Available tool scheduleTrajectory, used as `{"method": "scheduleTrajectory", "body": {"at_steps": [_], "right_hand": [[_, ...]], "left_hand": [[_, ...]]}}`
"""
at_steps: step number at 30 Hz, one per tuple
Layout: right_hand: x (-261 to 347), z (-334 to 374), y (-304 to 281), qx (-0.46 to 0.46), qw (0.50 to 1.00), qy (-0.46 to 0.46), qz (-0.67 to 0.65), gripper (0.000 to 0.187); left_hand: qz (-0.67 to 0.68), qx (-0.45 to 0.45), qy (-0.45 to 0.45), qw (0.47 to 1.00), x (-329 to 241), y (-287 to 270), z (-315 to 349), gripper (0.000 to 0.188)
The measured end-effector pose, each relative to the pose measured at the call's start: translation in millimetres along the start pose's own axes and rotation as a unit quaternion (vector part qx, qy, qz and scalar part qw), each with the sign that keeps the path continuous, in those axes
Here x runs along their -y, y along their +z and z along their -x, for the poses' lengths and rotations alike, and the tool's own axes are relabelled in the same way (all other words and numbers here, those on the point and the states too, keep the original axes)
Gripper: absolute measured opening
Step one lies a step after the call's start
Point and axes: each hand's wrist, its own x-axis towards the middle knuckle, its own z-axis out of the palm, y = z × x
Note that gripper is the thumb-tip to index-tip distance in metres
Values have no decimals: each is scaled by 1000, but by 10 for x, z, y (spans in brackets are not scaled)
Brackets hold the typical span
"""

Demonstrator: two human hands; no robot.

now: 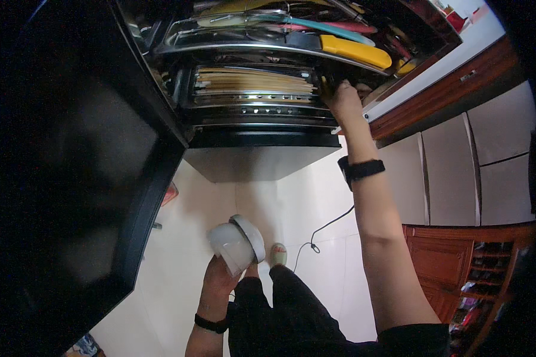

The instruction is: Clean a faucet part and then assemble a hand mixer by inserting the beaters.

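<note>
I watch the left hand [221, 275] clasp a white bundle [227, 240], droppable if loosened; cramped near the right edge of the drawer [265, 137], the right hand [343, 104], grip unclear, risks scrapes.

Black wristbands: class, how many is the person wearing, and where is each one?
2. The left wristband is around the arm behind the left hand; the right wristband is around the arm behind the right hand.

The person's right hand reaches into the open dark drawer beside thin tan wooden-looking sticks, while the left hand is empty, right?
Not quite: the head view shows the left hand holding a whitish rounded object. The right hand does reach into the drawer beside the sticks.
</note>
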Motion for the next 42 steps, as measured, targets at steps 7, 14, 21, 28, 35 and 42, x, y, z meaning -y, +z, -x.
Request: {"method": "scheduleTrajectory", "body": {"at_steps": [7,14,21,28,35,42], "right_hand": [[326,1319,-509,211,924,-131,-292,20],[462,2195,-601,443,827,-73,-338,36],[478,2317,-729,362,853,-82,-368,59],[461,2397,-599,391,872,-57,-289,75],[444,2458,-385,389,870,19,-301,52],[363,2471,-266,291,927,-101,-215,34]], "left_hand": [[-272,-4,79,959,-103,270,-38,48],[-143,-79,48,985,-184,779,-155,50],[-150,-87,104,979,-92,875,-211,51],[-385,-154,203,887,43,986,-265,46],[-475,-151,338,798,128,933,-432,48],[-486,-113,302,812,109,841,-468,44]]}}
